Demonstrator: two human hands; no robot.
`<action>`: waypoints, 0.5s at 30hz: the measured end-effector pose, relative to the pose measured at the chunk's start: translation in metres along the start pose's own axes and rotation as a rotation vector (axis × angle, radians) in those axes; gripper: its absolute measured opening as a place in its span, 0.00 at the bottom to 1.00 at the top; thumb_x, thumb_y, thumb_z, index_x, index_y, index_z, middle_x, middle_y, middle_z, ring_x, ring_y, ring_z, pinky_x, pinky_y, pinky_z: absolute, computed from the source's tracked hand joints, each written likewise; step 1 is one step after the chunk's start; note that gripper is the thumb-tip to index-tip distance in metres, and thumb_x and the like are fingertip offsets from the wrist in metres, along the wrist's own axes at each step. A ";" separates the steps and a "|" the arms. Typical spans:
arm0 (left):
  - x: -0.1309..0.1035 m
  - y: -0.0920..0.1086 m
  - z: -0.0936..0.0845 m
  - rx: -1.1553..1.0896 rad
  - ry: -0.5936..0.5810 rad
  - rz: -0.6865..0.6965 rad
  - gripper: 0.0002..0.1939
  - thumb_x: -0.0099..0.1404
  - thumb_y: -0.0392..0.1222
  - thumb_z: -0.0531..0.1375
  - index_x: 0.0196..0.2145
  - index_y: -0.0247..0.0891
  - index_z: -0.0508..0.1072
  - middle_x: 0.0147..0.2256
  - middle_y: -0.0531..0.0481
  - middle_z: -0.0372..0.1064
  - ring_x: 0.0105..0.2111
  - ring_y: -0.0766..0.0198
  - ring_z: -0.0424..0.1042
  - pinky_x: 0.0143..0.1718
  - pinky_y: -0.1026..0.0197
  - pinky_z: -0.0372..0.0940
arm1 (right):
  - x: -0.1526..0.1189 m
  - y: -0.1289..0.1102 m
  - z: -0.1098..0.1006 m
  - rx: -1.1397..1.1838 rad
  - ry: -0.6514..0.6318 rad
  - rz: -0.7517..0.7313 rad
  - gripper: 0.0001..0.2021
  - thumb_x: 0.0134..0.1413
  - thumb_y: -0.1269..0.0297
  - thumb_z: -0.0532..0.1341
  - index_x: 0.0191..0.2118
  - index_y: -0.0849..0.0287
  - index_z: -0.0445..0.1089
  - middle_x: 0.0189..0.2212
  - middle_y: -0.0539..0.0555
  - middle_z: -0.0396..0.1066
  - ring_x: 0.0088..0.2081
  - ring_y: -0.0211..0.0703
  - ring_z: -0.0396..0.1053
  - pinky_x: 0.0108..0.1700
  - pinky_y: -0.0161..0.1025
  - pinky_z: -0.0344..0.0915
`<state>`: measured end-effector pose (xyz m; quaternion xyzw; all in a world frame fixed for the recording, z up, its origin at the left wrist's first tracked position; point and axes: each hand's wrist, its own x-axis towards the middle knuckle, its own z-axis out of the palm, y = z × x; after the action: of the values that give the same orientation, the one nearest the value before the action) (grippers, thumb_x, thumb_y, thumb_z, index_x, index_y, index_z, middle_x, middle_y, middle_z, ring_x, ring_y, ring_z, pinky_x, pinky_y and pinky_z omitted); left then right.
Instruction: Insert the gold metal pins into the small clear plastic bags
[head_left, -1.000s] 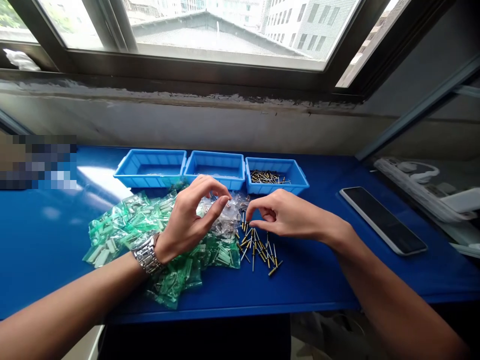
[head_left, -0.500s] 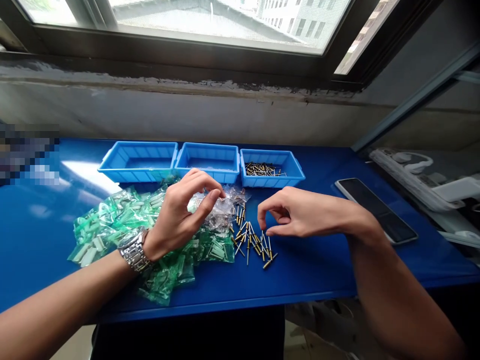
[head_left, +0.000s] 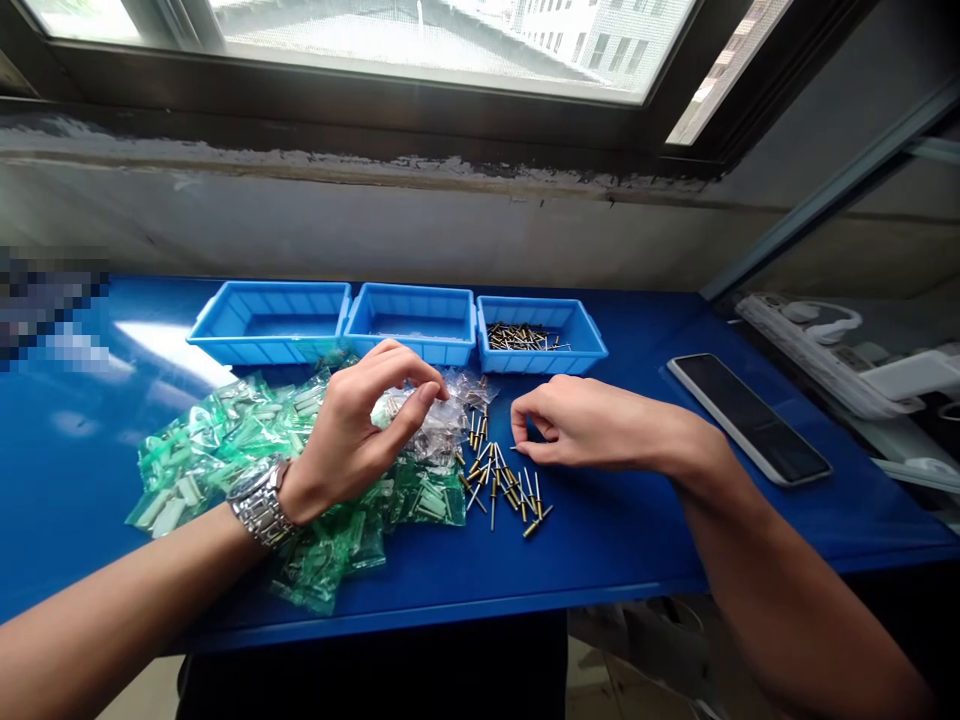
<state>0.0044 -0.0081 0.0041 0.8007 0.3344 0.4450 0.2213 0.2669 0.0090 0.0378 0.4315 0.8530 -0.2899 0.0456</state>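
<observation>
My right hand point(head_left: 577, 422) is closed in a pinch at the edge of a loose pile of blind rivets point(head_left: 495, 483). A thin silver tip shows at its fingertips, which looks like the pin of one rivet. My left hand point(head_left: 379, 425), with a metal watch point(head_left: 262, 500) on the wrist, hangs over the clear plastic bags point(head_left: 439, 430). Its thumb and forefinger are drawn together; whatever may be between them is hidden. Green plastic bags point(head_left: 187, 455) with pale pieces inside spread under and left of that hand.
Three blue bins stand in a row along the back: a left bin point(head_left: 270, 350), a middle bin point(head_left: 439, 352) and a right bin point(head_left: 544, 363) holding many rivets. A phone point(head_left: 750, 415) lies on the blue table point(head_left: 622, 545) at the right, near a white power strip point(head_left: 825, 350).
The right hand's fingertips have come together, and a thin silver pin now shows at them. My left hand has barely moved. The whole view has shifted slightly.
</observation>
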 end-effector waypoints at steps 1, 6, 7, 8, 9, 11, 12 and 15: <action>0.000 0.000 0.000 0.003 -0.001 -0.002 0.07 0.73 0.38 0.57 0.37 0.39 0.74 0.34 0.49 0.74 0.36 0.60 0.71 0.38 0.55 0.68 | 0.000 -0.001 0.001 -0.008 0.021 0.011 0.04 0.55 0.68 0.65 0.29 0.57 0.74 0.23 0.49 0.71 0.21 0.36 0.63 0.23 0.35 0.50; 0.000 0.001 -0.001 0.006 -0.005 -0.011 0.07 0.73 0.38 0.57 0.38 0.40 0.75 0.35 0.48 0.74 0.37 0.60 0.72 0.38 0.56 0.68 | 0.003 -0.005 0.003 -0.061 0.172 0.002 0.05 0.58 0.64 0.61 0.32 0.57 0.71 0.23 0.49 0.68 0.23 0.37 0.60 0.26 0.37 0.50; 0.000 0.001 -0.001 0.004 -0.007 -0.013 0.07 0.73 0.37 0.57 0.39 0.39 0.75 0.35 0.49 0.74 0.37 0.60 0.72 0.38 0.56 0.68 | 0.003 -0.007 0.003 -0.060 0.190 -0.015 0.05 0.57 0.65 0.61 0.32 0.57 0.70 0.23 0.49 0.67 0.23 0.37 0.60 0.26 0.37 0.50; 0.000 0.001 -0.001 0.001 -0.011 -0.014 0.07 0.73 0.37 0.58 0.38 0.39 0.75 0.35 0.49 0.74 0.37 0.60 0.72 0.38 0.56 0.68 | 0.004 -0.008 0.003 -0.054 0.206 -0.033 0.04 0.56 0.65 0.60 0.31 0.57 0.69 0.23 0.48 0.67 0.24 0.36 0.59 0.27 0.37 0.50; 0.000 0.002 -0.001 0.000 -0.015 -0.016 0.06 0.73 0.37 0.58 0.38 0.39 0.75 0.35 0.49 0.74 0.37 0.60 0.72 0.38 0.56 0.68 | 0.005 -0.009 0.003 -0.041 0.220 -0.052 0.04 0.55 0.67 0.60 0.30 0.57 0.68 0.23 0.47 0.66 0.24 0.36 0.58 0.27 0.36 0.50; 0.000 0.002 -0.001 0.000 -0.020 -0.016 0.06 0.73 0.37 0.58 0.38 0.39 0.75 0.35 0.49 0.74 0.37 0.60 0.72 0.38 0.56 0.68 | 0.006 -0.012 0.003 0.002 0.242 -0.098 0.05 0.53 0.68 0.60 0.27 0.58 0.66 0.22 0.46 0.63 0.24 0.35 0.56 0.27 0.36 0.49; 0.000 0.002 -0.001 0.001 -0.022 -0.017 0.06 0.73 0.37 0.58 0.38 0.39 0.75 0.35 0.49 0.74 0.37 0.60 0.72 0.38 0.56 0.68 | 0.006 -0.013 0.003 0.027 0.252 -0.122 0.05 0.52 0.69 0.60 0.27 0.58 0.66 0.21 0.46 0.62 0.24 0.35 0.55 0.27 0.36 0.49; 0.001 0.003 -0.001 0.000 -0.026 -0.020 0.07 0.73 0.37 0.58 0.38 0.39 0.76 0.35 0.49 0.75 0.37 0.60 0.72 0.38 0.56 0.67 | 0.008 -0.016 0.005 0.103 0.289 -0.191 0.05 0.50 0.70 0.60 0.26 0.58 0.66 0.21 0.45 0.60 0.24 0.34 0.54 0.28 0.36 0.50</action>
<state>0.0043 -0.0093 0.0067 0.8031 0.3396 0.4321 0.2300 0.2493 0.0044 0.0382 0.3873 0.8718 -0.2713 -0.1276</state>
